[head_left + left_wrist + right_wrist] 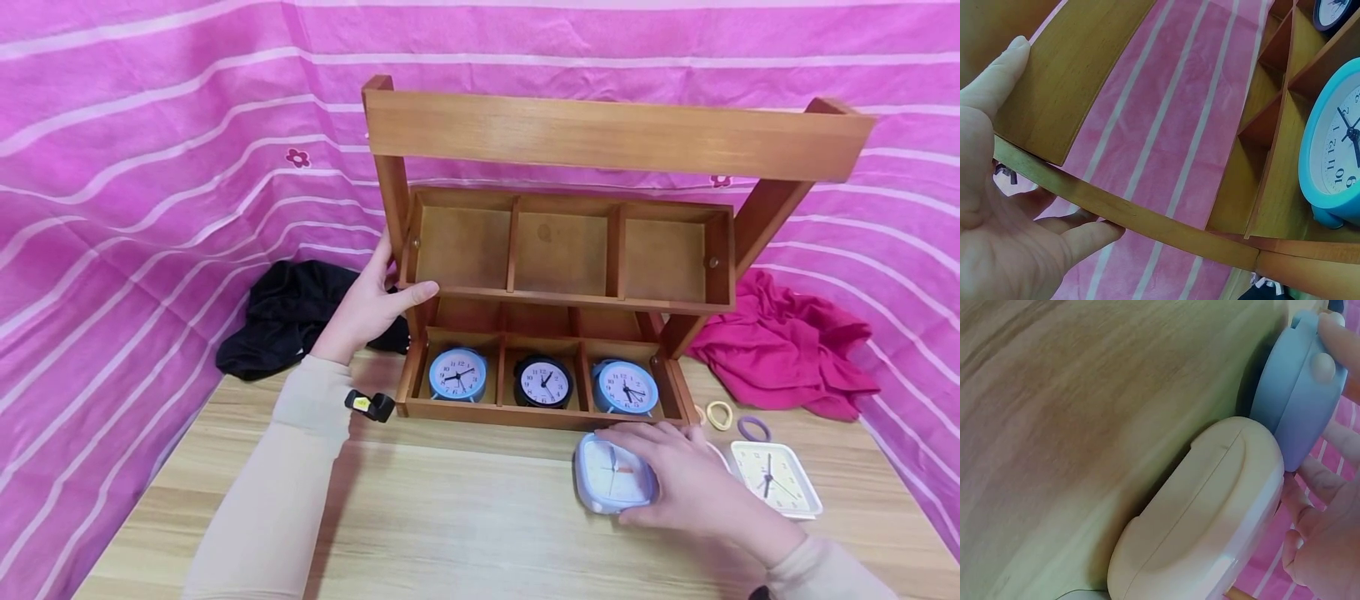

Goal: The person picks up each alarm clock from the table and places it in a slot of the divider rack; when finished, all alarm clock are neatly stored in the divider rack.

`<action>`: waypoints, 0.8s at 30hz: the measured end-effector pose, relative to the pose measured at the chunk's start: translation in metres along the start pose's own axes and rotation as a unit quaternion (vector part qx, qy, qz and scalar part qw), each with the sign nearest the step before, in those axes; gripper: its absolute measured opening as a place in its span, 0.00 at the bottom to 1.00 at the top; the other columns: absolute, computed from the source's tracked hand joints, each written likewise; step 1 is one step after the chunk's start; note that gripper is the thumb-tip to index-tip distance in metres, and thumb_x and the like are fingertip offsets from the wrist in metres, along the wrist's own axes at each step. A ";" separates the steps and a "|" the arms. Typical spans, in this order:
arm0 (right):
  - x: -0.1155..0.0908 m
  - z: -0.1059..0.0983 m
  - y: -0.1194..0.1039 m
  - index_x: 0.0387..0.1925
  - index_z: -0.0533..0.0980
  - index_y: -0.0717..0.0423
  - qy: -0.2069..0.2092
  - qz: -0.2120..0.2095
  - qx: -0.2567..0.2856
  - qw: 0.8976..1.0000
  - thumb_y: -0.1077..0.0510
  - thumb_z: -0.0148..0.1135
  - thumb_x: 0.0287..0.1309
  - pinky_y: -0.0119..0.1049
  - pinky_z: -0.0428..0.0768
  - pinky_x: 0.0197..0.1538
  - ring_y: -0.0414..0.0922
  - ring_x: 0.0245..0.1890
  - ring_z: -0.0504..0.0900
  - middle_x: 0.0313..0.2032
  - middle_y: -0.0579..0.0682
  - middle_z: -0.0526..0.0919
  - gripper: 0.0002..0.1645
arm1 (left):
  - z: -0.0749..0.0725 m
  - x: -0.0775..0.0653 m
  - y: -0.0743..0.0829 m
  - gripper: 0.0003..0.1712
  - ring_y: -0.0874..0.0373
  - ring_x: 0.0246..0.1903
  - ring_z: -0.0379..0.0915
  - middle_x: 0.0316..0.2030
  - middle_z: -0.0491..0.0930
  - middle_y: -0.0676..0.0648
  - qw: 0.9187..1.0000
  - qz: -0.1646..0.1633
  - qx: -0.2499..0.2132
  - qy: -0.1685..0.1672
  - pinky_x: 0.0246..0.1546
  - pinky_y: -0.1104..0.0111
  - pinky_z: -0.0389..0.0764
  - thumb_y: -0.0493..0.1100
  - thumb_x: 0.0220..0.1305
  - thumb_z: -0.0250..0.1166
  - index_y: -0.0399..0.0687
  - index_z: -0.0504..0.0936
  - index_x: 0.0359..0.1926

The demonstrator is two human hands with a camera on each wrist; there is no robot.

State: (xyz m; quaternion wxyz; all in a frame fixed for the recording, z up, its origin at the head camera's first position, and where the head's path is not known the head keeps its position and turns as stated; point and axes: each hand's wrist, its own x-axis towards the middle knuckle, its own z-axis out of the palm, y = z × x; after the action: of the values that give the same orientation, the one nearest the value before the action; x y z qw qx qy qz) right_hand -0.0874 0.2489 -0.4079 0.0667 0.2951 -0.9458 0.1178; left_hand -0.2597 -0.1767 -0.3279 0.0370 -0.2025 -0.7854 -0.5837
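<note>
My left hand [367, 304] grips the left side of a two-tier wooden rack [615, 137]. In the left wrist view its thumb lies against the upper tray [1075, 78], with the fingers around the side post [1166, 222]. My right hand [686, 479] holds a pale blue square alarm clock [611, 473] between thumb and fingers, just in front of the rack. In the lower tray stand a blue round alarm clock [458, 375] at left, a black one [543, 382] in the middle and another blue one [627, 388] at right. The upper tray's three compartments hold nothing.
To the right lies a white square alarm clock [776, 479]. A cream rounded clock [1197, 512] is close beside the right hand. Yellow [719, 415] and purple rings [753, 429] lie behind. Black cloth [300, 304] and magenta cloth [787, 350] flank the rack; a striped pink curtain hangs behind.
</note>
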 end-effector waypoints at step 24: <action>0.046 -0.039 -0.018 0.72 0.74 0.40 0.034 0.019 0.156 0.987 0.34 0.90 0.29 0.58 0.78 0.58 0.53 0.63 0.76 0.68 0.44 0.75 0.63 | 0.000 0.002 -0.002 0.58 0.43 0.66 0.72 0.77 0.61 0.52 1.000 0.005 -0.013 0.001 0.68 0.47 0.72 0.44 0.67 0.74 0.85 0.45 0.81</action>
State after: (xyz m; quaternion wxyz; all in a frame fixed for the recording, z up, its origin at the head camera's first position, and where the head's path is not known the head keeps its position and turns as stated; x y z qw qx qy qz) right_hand -0.1125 0.2202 -0.3583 0.0498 0.2797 -0.9185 0.2752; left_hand -0.2621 -0.1769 -0.3287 0.0380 -0.2062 -0.7765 -0.5942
